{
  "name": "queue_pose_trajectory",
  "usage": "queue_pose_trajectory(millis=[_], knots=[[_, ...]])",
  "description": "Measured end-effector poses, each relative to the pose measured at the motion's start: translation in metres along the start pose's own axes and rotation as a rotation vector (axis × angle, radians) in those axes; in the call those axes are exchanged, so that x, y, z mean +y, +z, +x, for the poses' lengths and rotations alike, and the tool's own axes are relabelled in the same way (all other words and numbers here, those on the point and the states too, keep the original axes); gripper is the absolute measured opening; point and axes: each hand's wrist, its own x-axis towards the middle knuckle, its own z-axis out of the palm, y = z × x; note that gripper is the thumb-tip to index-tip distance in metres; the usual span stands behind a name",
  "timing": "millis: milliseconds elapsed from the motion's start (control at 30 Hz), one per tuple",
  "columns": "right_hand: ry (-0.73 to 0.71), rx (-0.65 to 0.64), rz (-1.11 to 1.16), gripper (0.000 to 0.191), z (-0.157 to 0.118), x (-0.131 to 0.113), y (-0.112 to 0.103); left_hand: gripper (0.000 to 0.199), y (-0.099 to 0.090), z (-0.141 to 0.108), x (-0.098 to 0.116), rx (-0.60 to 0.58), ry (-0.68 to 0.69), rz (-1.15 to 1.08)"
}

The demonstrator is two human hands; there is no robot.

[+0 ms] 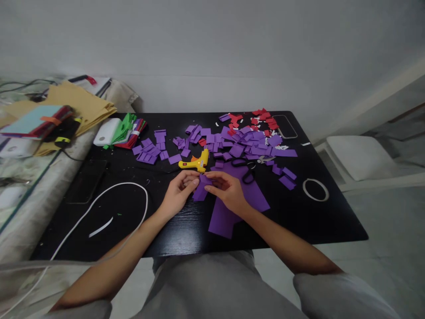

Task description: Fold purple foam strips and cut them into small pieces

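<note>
Left grip (177,191) and right grip (229,191) are pinching a folded purple paper piece (201,190), fingers nearly together; drifting forward could be knocking the yellow plastic glue gun (202,162) just beyond, tbh.

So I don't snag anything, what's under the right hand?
Flat purple paper shows on either side of the right hand; whatever lies directly beneath it is covered.
</note>
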Motion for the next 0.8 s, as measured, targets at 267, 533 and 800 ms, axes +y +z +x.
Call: queue_pose_trajectory(millis=[267,533,800], knots=[[0.011,0.011,0.007,0.025,-0.0001,-0.0052,-0.0007,0.038,0.0014,-0.0008,-0.0028,-0.041,-0.014,-0.076],[-0.001,0.000,-0.026,0.017,0.0002,-0.0097,-0.0003,0.019,-0.0002,-0.0057,0.0013,-0.024,0.141,0.145],[-0.018,-0.005,0.002,0.018,-0.0035,-0.0082,0.0014,0.018,-0.0019,-0.0059,-0.0041,-0.036,0.246,0.216]])
